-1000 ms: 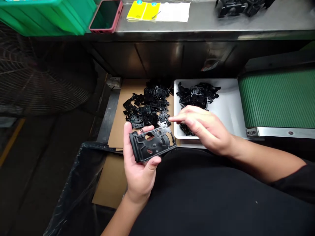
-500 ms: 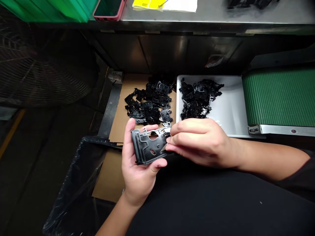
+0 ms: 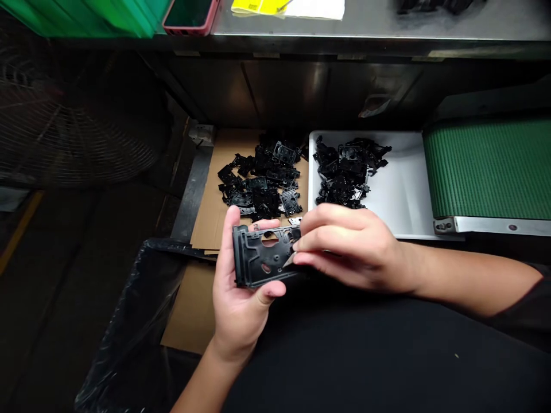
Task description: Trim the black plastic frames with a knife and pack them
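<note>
A black moulded plastic part (image 3: 264,255), flat with round holes and a thick ridged edge at its left, rests in my left hand (image 3: 239,304). The fingers pass behind it and the thumb curls along its near edge. My right hand (image 3: 350,246) is closed in a pinch over the part's right end. From between its fingertips a thin pointed blade (image 3: 289,261) sticks out, its tip against or just above the plastic. My right fingers cover the rest of the blade and the part's right end.
Similar black parts (image 3: 258,183) lie heaped on cardboard (image 3: 206,215), more (image 3: 344,172) in a white tray (image 3: 404,189). A green ribbed conveyor belt (image 3: 491,172) is at right, a fan (image 3: 73,126) at left, a black bag-lined bin (image 3: 124,327) below. A phone (image 3: 189,16) lies on the metal shelf (image 3: 370,26).
The plastic part has turned slightly in my left hand, its right end a little lower. My right hand has shifted very slightly, still pinching the blade at the part.
</note>
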The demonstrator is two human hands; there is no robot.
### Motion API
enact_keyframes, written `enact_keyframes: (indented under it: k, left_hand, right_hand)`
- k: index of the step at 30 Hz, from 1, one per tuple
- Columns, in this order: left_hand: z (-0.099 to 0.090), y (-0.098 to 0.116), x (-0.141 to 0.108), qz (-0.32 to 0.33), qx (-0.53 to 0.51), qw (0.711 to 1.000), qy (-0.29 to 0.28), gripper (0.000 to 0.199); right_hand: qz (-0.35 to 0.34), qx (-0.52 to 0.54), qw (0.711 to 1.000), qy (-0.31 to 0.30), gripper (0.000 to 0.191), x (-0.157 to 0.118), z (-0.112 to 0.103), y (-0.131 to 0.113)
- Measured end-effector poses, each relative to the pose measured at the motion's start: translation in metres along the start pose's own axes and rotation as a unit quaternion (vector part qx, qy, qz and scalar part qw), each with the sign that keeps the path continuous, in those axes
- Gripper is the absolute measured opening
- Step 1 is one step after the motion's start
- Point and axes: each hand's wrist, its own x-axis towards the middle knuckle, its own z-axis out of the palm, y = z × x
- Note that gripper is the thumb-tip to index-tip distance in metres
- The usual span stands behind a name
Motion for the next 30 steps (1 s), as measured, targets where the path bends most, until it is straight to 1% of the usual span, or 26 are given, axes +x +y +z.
enact_keyframes:
  k: [2,3,5,6,7,8,10,11,12,14,15,17,19,21,23,25,26,28,29,30]
  left_hand:
    - [-0.001,0.003,0.001,-0.005,-0.021,1.0,-0.008,0.101]
    - [-0.002,0.005,0.002,-0.012,-0.029,0.999,-0.017,0.101]
    - [-0.002,0.007,0.003,-0.026,-0.037,0.999,-0.029,0.1]
    - [-0.001,0.007,0.004,-0.028,-0.037,0.999,-0.026,0.097]
    - [0.0,0.007,0.005,-0.026,-0.036,0.999,-0.016,0.093]
    - [0.001,0.007,0.005,-0.022,-0.036,0.999,-0.005,0.087]
    - [0.005,0.006,0.006,-0.025,-0.04,0.999,0.007,0.078]
    - [0.007,0.006,0.006,-0.032,-0.043,0.999,0.006,0.082]
    - [0.008,0.005,0.007,-0.035,-0.043,0.998,0.003,0.091]
    - [0.009,0.004,0.007,-0.027,-0.027,0.999,-0.003,0.113]
    - [0.008,0.003,0.007,-0.014,-0.013,1.0,-0.005,0.12]
    - [0.003,-0.001,0.008,0.016,0.014,0.999,-0.027,0.128]
    - [-0.002,-0.004,0.009,0.036,0.031,0.997,-0.056,0.132]
    - [-0.006,-0.005,0.01,0.047,0.039,0.996,-0.067,0.133]
    - [-0.008,-0.003,0.01,0.057,0.042,0.996,-0.059,0.124]
    - [-0.008,-0.001,0.009,0.072,0.041,0.995,-0.059,0.12]
    - [-0.008,0.0,0.009,0.081,0.04,0.994,-0.065,0.12]
    - [-0.007,0.002,0.01,0.097,0.038,0.991,-0.089,0.124]
    - [-0.007,0.002,0.01,0.099,0.036,0.989,-0.099,0.125]
    - [-0.007,0.002,0.01,0.097,0.033,0.989,-0.106,0.125]
  right_hand:
    - [0.029,0.037,0.999,0.021,0.017,0.001,-0.004,0.005]
    - [0.045,0.064,0.997,0.01,0.026,0.002,-0.007,0.009]
    - [0.071,0.13,0.988,-0.051,0.052,0.001,-0.011,0.016]
    - [0.078,0.162,0.98,-0.081,0.061,0.0,-0.012,0.018]
    - [0.081,0.191,0.974,-0.095,0.062,-0.001,-0.013,0.02]
    - [0.089,0.212,0.969,-0.092,0.055,-0.002,-0.011,0.022]
    - [0.107,0.239,0.964,-0.046,0.038,-0.005,-0.006,0.022]
    - [0.107,0.247,0.963,-0.017,0.034,-0.006,-0.002,0.021]
    - [0.099,0.249,0.964,0.007,0.034,-0.008,0.003,0.02]
    - [0.063,0.243,0.967,0.04,0.036,-0.011,0.012,0.019]
    - [0.042,0.241,0.968,0.053,0.036,-0.013,0.016,0.019]
    - [0.024,0.24,0.968,0.075,0.035,-0.016,0.021,0.019]
    - [0.019,0.243,0.966,0.091,0.036,-0.018,0.023,0.019]
    - [0.012,0.248,0.964,0.091,0.037,-0.019,0.022,0.021]
    - [0.009,0.276,0.959,0.064,0.034,-0.018,0.02,0.024]
    - [0.039,0.328,0.943,0.048,0.034,-0.017,0.017,0.027]
    - [0.065,0.351,0.933,0.05,0.038,-0.016,0.016,0.029]
    - [0.116,0.365,0.922,0.053,0.054,-0.013,0.013,0.033]
    - [0.127,0.355,0.925,0.047,0.06,-0.012,0.011,0.034]
    - [0.127,0.339,0.932,0.032,0.061,-0.01,0.009,0.035]
